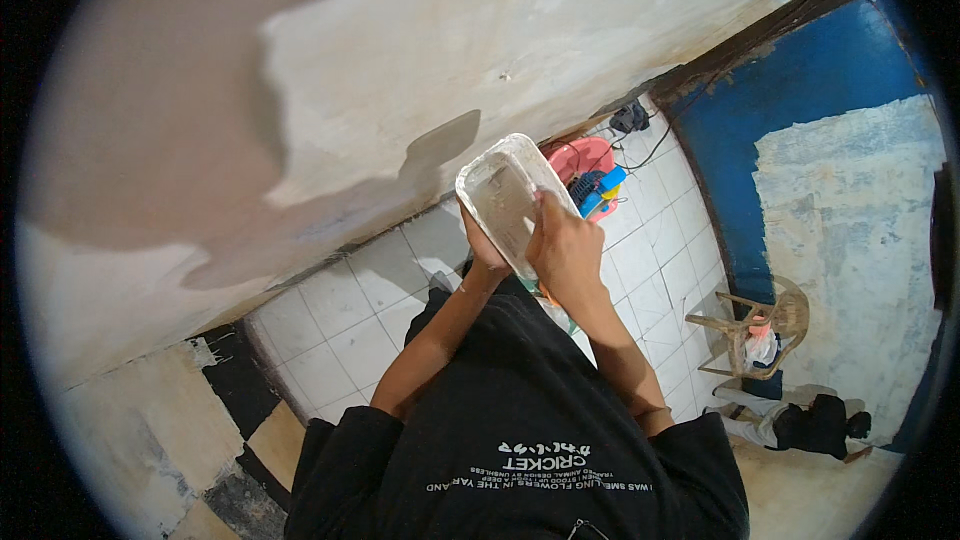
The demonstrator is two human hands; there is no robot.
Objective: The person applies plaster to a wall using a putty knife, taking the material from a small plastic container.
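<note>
In front of my chest is a white rectangular plastic tub (468, 180), tilted and smeared inside with a pale paste. My left hand (484, 244) is wrapped round its left side and underside, holding it up. My right hand (565, 240) is closed, with its fingertips over the inside of the tub near the right rim. Whatever those fingers hold, if anything, is hidden by the hand.
A patchy pale wall (400, 50) rises ahead and to the left. On the white tiled floor (640, 250) stand a pink basin (572, 152) with blue items and a black bag (630, 118). Farther right are a chair (790, 315) and another person (810, 427) by a blue-and-white wall.
</note>
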